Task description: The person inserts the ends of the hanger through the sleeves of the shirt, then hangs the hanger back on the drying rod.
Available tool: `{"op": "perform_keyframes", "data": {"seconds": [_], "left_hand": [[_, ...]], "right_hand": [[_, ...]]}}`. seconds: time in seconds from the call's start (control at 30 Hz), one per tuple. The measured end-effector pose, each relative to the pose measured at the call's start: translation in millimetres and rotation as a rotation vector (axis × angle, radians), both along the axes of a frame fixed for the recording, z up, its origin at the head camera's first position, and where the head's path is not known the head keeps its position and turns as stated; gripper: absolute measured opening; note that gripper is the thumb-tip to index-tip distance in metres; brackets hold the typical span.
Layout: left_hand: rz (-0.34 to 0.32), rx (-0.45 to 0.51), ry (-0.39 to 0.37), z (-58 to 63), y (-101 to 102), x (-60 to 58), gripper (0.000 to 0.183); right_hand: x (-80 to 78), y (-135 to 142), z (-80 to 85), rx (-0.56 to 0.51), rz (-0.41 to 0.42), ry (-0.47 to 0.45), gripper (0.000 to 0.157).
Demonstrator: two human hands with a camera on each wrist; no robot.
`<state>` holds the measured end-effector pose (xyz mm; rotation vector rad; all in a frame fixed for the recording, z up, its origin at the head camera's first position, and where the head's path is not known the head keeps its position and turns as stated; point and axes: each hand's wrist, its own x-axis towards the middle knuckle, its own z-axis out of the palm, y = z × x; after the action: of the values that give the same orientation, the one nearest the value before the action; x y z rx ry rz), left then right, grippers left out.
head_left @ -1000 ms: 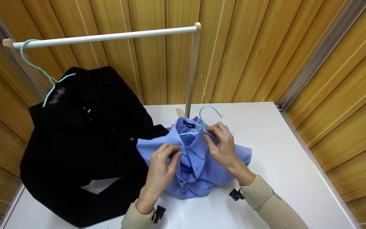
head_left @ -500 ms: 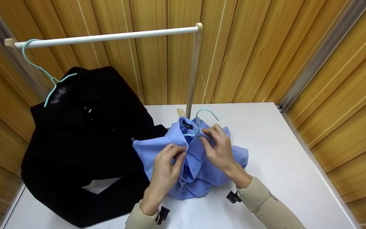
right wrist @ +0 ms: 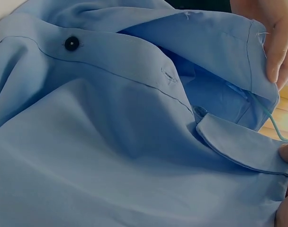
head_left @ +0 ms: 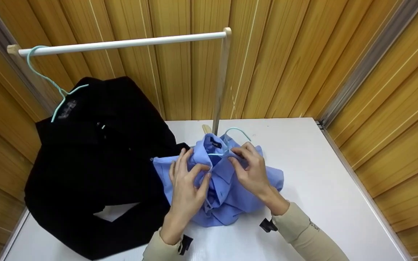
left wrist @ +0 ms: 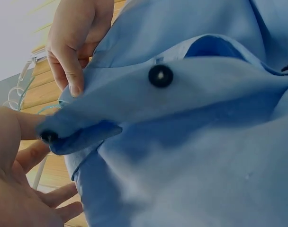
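Note:
A blue button-up shirt (head_left: 223, 195) lies bunched on the white table, with a mint-green hanger (head_left: 238, 129) inside it and the hook sticking out behind the collar. My left hand (head_left: 186, 186) pinches the shirt's front edge just below the collar between thumb and forefinger, its other fingers spread over the shoulder. On the opposite edge, by the hanger's neck, my right hand (head_left: 251, 172) pinches the collar cloth. Dark buttons show in the left wrist view, one button (left wrist: 49, 136) by the left fingers. A buttonhole (right wrist: 169, 76) appears in the right wrist view.
A black shirt (head_left: 100, 163) on another mint-green hanger (head_left: 45, 78) hangs at the left from the white rail (head_left: 122, 44) of a clothes rack. Its sleeve spreads over the table (head_left: 321, 188). Wood-panelled walls (head_left: 285, 54) stand behind and at both sides.
Both hands drew slightly closer together, bringing the collar edges nearer. The hanger's hook sank a little. My left hand's outer fingers have since spread out over the blue shirt's shoulder.

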<state>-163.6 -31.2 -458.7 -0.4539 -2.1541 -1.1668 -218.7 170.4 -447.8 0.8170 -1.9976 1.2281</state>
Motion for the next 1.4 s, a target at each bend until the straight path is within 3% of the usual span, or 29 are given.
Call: {"op": "perform_keyframes", "data": {"seconds": [0.33,0.67,0.97,1.2,1.4], "left_hand": [[0.005,-0.041,-0.052,0.7,-6.1,-0.3,0.02],[0.0,-0.011,0.005,4.6,-24.2,-9.7,0.036],[-0.049,-0.017,-0.041,7.6,-36.4,-13.7,0.026],[-0.101,0.072,0.031,3.6,-39.3,-16.8,0.018],[-0.095,0.098,0.062,1.1,-37.9,-18.1,0.015]], "right_hand": [[-2.3,0.2,0.5,-0.005,0.015,0.012,0.018],[-2.6,0.6,0.4,-0.008,0.058,-0.005,0.021],[-2.9,5.3,-0.5,0.032,0.124,-0.018,0.019],[-5.8,11.7,1.6,0.053,0.131,-0.033,0.018],[-5.1,10.8,8.2,0.056,0.123,-0.015,0.026]]}}
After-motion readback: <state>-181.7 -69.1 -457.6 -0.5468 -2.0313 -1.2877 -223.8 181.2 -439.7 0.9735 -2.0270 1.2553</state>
